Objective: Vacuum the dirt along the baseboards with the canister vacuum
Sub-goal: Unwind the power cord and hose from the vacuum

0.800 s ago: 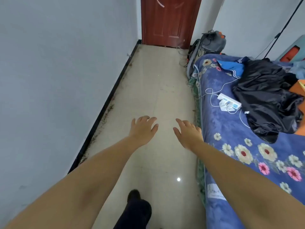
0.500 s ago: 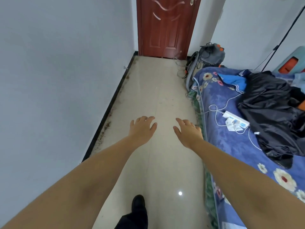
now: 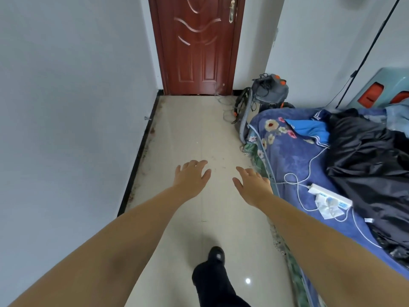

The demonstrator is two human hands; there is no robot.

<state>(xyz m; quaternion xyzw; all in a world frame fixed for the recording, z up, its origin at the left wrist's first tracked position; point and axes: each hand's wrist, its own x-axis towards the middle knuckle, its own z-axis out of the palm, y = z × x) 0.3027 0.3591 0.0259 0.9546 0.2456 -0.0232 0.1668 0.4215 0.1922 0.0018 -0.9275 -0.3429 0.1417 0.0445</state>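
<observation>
A grey canister vacuum (image 3: pixel 271 90) with orange knobs stands in the far right corner beside the door, its grey hose (image 3: pixel 244 120) hanging down to the floor. A black baseboard (image 3: pixel 138 156) runs along the left wall, with brown dirt (image 3: pixel 145 151) scattered on the tiles next to it. My left hand (image 3: pixel 191 176) and my right hand (image 3: pixel 252 185) are stretched out ahead over the floor, palms down, fingers spread, holding nothing. Both are well short of the vacuum.
A closed red-brown door (image 3: pixel 197 45) ends the narrow tiled corridor. A bed with a blue floral cover (image 3: pixel 287 156) fills the right side, carrying a black jacket (image 3: pixel 365 165), a white power strip (image 3: pixel 327 197) and cables. My black-clad foot (image 3: pixel 215 262) is stepping forward.
The view has tilted up and moved forward along the corridor; the door and vacuum look nearer. Both hands stay open in front of me.
</observation>
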